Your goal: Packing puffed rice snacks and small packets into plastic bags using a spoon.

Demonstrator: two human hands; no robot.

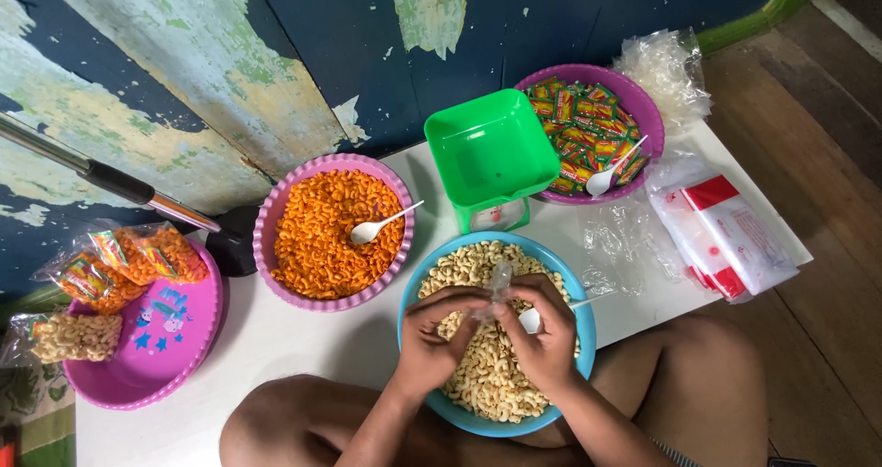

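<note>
My left hand (434, 337) and my right hand (542, 331) meet over a blue bowl (418, 288) full of pale puffed snacks. Together they pinch a small clear plastic bag (497, 285) that stands up between the fingers. A white spoon (531, 318) lies in the blue bowl, partly under my right hand. Behind it, a pink scalloped bowl (276, 212) holds orange snacks with a white spoon (378, 225) in them.
A green scale tray (490, 151) stands at the back. A purple bowl (643, 109) holds small packets and a spoon. Clear bags (726, 233) lie at right. A pink tray (175, 338) with filled bags sits at left. My knees border the low white table (294, 338).
</note>
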